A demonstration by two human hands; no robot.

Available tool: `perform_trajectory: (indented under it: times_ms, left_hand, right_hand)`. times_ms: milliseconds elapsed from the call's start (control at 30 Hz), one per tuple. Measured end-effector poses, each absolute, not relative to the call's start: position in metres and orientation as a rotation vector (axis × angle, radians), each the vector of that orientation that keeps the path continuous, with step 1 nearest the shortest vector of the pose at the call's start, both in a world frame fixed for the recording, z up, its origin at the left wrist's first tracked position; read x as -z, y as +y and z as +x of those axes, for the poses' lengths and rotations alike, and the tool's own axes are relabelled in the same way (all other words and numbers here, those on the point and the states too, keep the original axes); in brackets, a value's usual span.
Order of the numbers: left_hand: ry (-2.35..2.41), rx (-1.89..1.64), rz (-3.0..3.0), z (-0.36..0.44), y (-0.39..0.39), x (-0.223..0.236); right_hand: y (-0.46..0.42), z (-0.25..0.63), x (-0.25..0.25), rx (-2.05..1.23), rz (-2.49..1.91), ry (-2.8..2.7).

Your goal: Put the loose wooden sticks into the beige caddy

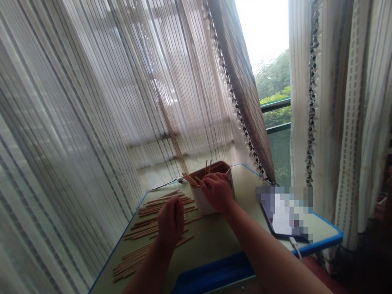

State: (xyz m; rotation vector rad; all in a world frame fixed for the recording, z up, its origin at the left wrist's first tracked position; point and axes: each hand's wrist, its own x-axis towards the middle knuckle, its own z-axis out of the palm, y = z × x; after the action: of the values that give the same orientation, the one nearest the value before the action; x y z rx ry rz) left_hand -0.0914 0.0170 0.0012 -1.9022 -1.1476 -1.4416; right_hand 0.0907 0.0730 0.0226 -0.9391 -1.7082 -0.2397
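My right hand [218,190] is at the near rim of a white box [206,205] with a brown inside. Its fingers are curled, and what lies under them is hidden. Several wooden chopsticks [190,179] lean out of the box on its left side, and thin stick ends rise behind my knuckles. To the left, my closed left hand [171,218] is over loose chopsticks [134,261] spread in rough rows on the table. Whether anything is inside that fist cannot be seen.
The pale green table [214,241] has a blue edge. A tablet [283,214], partly pixelated, lies at the right with a white cable [294,244] plugged in. A metal spoon [180,180] rests at the back edge. Striped curtains [107,81] hang close behind and left.
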Motion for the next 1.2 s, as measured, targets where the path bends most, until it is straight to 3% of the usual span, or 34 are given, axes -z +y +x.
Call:
perform_trajectory:
  times_ms: [367, 667, 933, 1200]
  left_hand:
    - [-1.047, 1.47, -1.905, -0.09, 0.013, -0.006]
    - [-0.949, 1.176, -2.22, -0.069, -0.004, -0.015]
    - [-0.922, 1.208, -2.066, -0.061, 0.002, -0.006]
    - [-1.038, 1.501, -1.739, -0.073, 0.006, 0.011]
  right_hand:
    - [0.072, 0.092, -0.024, 0.233, -0.954, -1.722]
    - [0.071, 0.092, -0.025, 0.196, -0.963, -1.73]
    - [0.072, 0.089, -0.022, 0.2, -0.925, -1.718]
    - [0.073, 0.086, -0.019, 0.2, -0.892, -1.682]
